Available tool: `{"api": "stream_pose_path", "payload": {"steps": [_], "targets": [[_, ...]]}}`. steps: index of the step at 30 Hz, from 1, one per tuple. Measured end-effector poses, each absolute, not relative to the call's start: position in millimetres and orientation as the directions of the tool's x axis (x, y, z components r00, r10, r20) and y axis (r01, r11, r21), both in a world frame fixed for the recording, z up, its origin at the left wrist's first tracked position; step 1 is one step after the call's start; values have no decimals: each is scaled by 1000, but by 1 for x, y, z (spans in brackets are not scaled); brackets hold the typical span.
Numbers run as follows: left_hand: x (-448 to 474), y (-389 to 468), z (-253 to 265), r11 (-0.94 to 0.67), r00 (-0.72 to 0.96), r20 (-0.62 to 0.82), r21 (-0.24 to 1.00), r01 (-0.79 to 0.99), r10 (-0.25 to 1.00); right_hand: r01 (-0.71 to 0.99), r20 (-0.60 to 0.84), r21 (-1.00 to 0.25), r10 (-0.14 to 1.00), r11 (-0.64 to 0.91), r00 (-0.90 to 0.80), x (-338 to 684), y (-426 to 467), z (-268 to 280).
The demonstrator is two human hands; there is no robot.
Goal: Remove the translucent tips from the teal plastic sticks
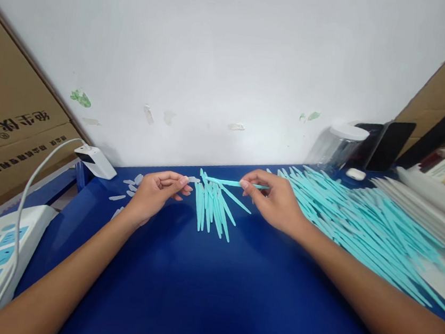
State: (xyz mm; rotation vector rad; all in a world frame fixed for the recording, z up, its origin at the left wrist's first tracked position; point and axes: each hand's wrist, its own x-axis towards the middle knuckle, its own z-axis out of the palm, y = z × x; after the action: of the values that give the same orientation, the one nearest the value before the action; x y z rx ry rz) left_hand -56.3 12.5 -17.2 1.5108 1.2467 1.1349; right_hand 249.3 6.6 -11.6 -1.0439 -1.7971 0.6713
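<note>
My right hand (269, 196) pinches the handle of a slim turquoise eyebrow razor (226, 182), held level with its head pointing left. Between the thumb and fingertips of my left hand (163, 191) is a small translucent cap (194, 179), just left of the razor's head; whether the two touch I cannot tell. Below them a fanned pile of turquoise razors (212, 208) lies on the blue table (193, 287). Several loose clear caps (118, 197) are scattered beside my left wrist. To the right, a large heap of turquoise razors (360, 225) spreads partly behind my right forearm.
A white power strip (35, 221) and a white charger box (96, 162) with a cable stand at left, near a cardboard box (15, 111). At the back right are a clear jar (335, 147), a phone (389, 146) and a white earphone case (355, 174). A white wall rises behind.
</note>
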Motion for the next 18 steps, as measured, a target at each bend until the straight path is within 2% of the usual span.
{"api": "stream_pose_path", "payload": {"steps": [12,18], "targets": [[-49,7,-12,-163,132,131,950,267,983,349,389,-803,869,483,-307,246,2,-8],[-34,-7,-9,-208,233,133,920,333,963,324,317,-833,868,448,-383,237,-5,-12]]}}
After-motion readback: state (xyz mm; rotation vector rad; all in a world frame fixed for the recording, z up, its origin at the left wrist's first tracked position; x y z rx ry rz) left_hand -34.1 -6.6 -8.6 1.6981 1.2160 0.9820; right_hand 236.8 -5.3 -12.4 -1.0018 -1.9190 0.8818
